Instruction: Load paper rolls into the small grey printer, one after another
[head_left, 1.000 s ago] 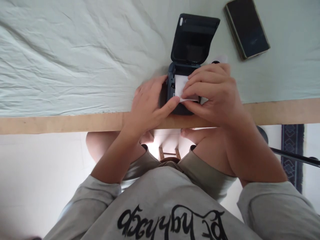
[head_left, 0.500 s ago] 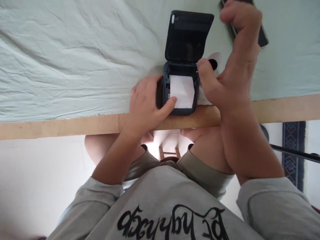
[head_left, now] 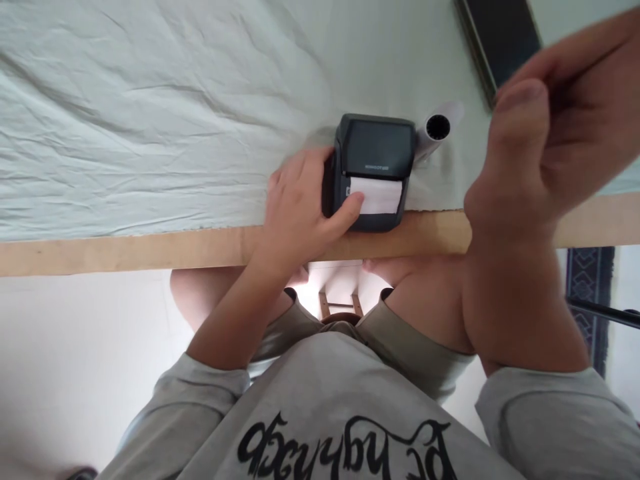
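**A:** While your left hand [head_left: 300,207] grips the printer [head_left: 375,150] by its side, with the thumb laid across onto the paper [head_left: 377,197], the loading step looks as good as done. The lid is down and a white strip pokes out of the slot, right under that thumb.

**B:** Agreed. Your right hand [head_left: 550,153] hangs high, well off to the right of the printer and close to the camera. Its fingers are loosely half-curled with nothing visible in them, though the blur keeps me from being sure.

**A:** The tube [head_left: 436,128] lies between your two hands, just beside the printer's far corner. The phone [head_left: 500,40] is beyond your right hand.

**B:** The next move, I'd judge, is about that loose strip. Brace the body firmly with your left hand, bring the right down to the paper's free end, and pull it squarely across the slot so it tears clean.

**A:** Mind the table edge [head_left: 125,250] too. The printer sits right at it, below your left palm, so a hard tug toward you could drag it off.
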Available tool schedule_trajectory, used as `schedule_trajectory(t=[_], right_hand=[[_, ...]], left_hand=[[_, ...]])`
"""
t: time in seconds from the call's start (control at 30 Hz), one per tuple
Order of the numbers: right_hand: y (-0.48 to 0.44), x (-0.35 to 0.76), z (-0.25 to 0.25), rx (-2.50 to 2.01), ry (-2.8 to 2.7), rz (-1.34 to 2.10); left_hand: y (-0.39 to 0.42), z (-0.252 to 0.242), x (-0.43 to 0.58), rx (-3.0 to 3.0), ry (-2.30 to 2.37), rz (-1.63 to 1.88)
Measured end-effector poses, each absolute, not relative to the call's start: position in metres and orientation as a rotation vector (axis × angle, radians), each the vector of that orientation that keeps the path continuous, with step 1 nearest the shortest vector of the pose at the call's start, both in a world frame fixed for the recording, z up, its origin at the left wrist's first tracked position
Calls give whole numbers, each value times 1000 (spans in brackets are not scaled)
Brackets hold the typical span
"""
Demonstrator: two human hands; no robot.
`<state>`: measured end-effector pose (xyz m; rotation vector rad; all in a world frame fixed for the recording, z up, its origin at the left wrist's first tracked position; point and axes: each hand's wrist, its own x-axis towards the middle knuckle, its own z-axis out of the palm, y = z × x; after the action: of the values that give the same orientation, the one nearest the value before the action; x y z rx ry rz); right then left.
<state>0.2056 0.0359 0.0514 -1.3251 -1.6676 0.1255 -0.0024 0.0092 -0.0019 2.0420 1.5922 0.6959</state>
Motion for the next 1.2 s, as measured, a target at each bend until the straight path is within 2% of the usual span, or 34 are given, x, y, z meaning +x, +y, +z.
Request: schedule_trajectory(t=[0.2, 0.33, 1.2], right_hand=[[24, 204, 46, -1649, -1756, 681], [32, 207, 31, -1788, -1740, 927], [50, 215, 40, -1794, -1774, 1266]], left_hand=[[8, -1, -2, 2022, 1552, 733], [7, 2, -1, 2054, 1478, 756], [8, 9, 4, 2108, 1537, 644]])
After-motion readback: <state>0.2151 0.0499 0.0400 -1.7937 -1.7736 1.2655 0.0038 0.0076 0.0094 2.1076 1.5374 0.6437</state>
